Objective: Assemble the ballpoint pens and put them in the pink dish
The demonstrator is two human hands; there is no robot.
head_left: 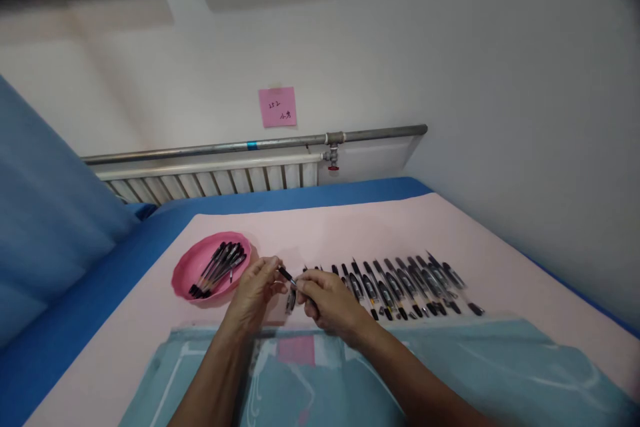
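Between my two hands is a pen [287, 275] with a black end, held slantwise over the pink tabletop. My left hand [256, 287] pinches its upper left end. Fingers of my right hand [327, 299] are closed round its lower right end, hiding that part. Just below the fingertips, a dark pen part [291, 301] lies on the table. Right of my right hand runs a row of disassembled pens [395, 283], with barrels, black caps and small loose parts side by side. A pink bowl [181, 273] holding several black-ended pens [220, 270] sits left of my left hand.
Pink sheeting [310, 227] covers a blue-edged table [300, 198]. A light blue cloth [450, 360] lies along the near edge. Behind stand a white radiator [240, 180] and a metal pipe [210, 150]. A blue curtain [45, 213] hangs at left.
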